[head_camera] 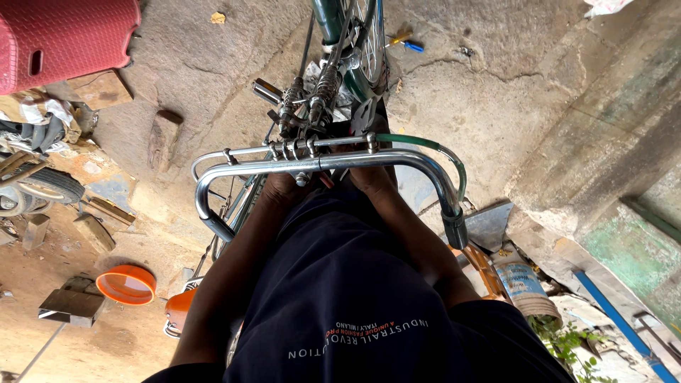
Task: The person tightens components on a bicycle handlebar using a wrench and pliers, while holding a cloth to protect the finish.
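Head view: both sets of fingers hidden behind handlebar; grip state cannot tell. Left hand and right hand pressed close under bar centre, beside brake rods and springs. Bicycle frame runs far, over cracked concrete.

Risks, judged: fingers pinched among rods and springs if bar twists; bike tipping left toward orange bowl.
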